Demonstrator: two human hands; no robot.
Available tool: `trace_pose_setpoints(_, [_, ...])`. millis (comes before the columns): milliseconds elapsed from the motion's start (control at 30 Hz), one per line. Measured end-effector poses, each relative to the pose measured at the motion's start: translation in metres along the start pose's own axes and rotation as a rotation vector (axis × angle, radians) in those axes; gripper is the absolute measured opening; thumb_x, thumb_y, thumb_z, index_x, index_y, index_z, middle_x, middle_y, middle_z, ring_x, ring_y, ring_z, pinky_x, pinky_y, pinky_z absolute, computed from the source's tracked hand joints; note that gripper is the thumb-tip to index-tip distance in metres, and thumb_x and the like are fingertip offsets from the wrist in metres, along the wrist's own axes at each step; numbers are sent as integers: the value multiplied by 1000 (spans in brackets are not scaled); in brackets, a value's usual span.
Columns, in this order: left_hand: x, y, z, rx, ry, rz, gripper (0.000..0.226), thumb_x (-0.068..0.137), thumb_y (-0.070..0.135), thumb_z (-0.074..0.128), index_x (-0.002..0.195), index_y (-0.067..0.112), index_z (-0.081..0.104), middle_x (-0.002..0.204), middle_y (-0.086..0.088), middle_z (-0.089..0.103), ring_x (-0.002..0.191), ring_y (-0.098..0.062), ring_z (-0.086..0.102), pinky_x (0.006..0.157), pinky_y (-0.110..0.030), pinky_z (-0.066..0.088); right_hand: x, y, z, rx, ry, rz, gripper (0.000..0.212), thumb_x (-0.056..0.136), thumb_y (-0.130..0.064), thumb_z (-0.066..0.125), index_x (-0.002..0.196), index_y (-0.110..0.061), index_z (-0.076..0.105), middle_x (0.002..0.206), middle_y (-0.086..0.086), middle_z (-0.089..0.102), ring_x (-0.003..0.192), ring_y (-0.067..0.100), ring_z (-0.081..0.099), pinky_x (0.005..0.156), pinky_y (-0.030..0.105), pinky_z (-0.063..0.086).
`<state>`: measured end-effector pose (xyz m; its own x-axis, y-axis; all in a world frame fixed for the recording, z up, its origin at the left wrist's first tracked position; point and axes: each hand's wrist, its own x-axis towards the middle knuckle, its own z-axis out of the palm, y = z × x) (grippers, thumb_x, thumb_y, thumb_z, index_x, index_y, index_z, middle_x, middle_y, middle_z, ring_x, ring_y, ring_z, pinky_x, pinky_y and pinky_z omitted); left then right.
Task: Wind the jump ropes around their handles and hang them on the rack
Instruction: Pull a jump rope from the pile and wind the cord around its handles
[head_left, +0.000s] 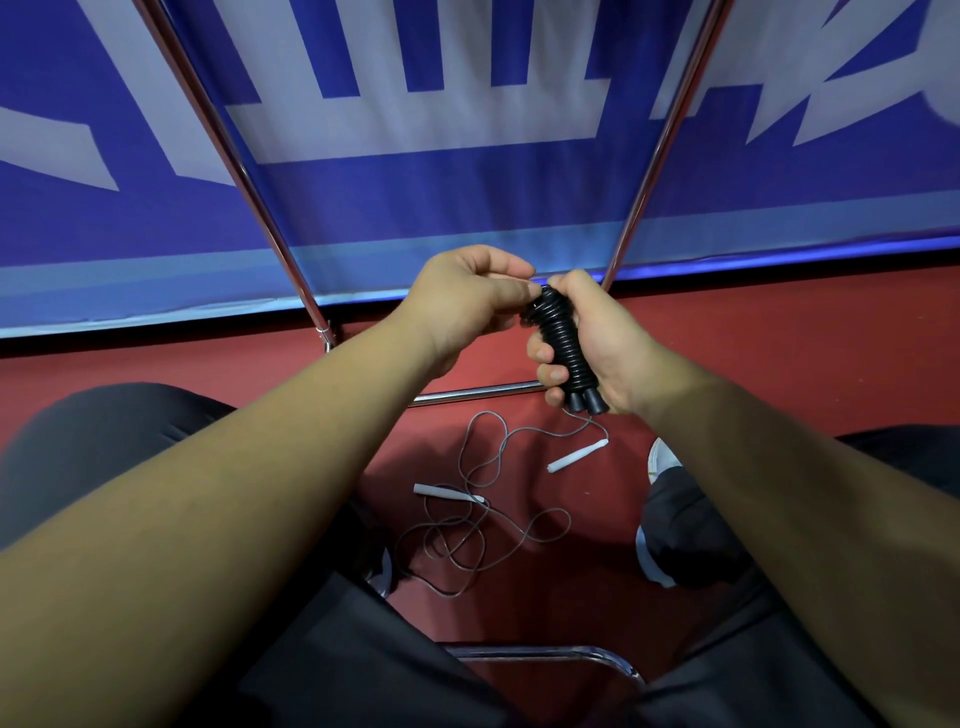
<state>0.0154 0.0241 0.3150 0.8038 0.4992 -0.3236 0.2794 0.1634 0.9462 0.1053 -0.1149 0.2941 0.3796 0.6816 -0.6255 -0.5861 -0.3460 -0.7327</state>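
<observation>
I see glossy chrome metal on the rack (478, 393), matt black rubbery coils on the wound rope (558, 338), smooth white plastic handles (577, 455), a matt red floor (779, 353)

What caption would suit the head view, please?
Right hand grips the wound black jump rope, left hand pinches its top; a grey rope lies loose below.

Both bare forearms reach forward and converge. The right hand (597, 338) curls its fingers round a black coiled rope bundle (560, 340), holding it nearly upright. The left hand (462, 299), just left of the bundle's top, pinches it there with thumb and forefinger.
</observation>
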Motion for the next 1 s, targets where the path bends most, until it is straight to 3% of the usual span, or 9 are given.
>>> trace_pose_setpoints(300, [0,3,3,-9,55,-33,27,82,-10,74,81,14,65,73,-7,63,67,-23,63,59,-27,51,4,4,0,-78,15,-49,35,102,-52,44,105,-19,56,67,4,50,49,20,41,56,32,41])
trace_pose_setpoints(367, [-1,4,4,36,44,-6,23,82,-10,71,84,13,67,72,-8,64,63,-20,62,59,-27,51,3,3,0,-101,32,-48,35,102,-51,45,105,-18,57,66,3,50,48,20,41,56,32,40])
trace_pose_setpoints(500, [-1,8,3,13,-50,3,20,89,-7,69,99,11,70,86,-12,73,77,-19,69,63,-25,55,-2,-4,-7,-29,3,-29,34,98,-52,46,106,-22,57,65,3,45,47,20,37,55,31,39])
trace_pose_setpoints(700, [2,4,-8,168,-74,101,24,85,-9,77,98,10,72,87,-9,78,78,-16,72,77,-29,59,-3,-2,-7,24,-88,17,37,98,-56,42,114,-25,53,66,4,43,45,19,33,53,28,39])
trace_pose_setpoints(900, [2,4,-10,149,-84,107,23,87,-12,76,95,9,69,79,-5,74,73,-14,74,72,-26,61,-5,0,-7,67,-162,35,33,101,-57,38,98,-32,60,71,4,41,45,18,33,54,28,38])
trace_pose_setpoints(1000, [0,1,-8,264,-62,163,21,89,-10,75,99,7,70,81,-6,75,72,-12,75,72,-27,62,-4,5,-7,71,-180,57,35,102,-59,37,107,-33,59,73,3,41,46,17,34,54,28,37])
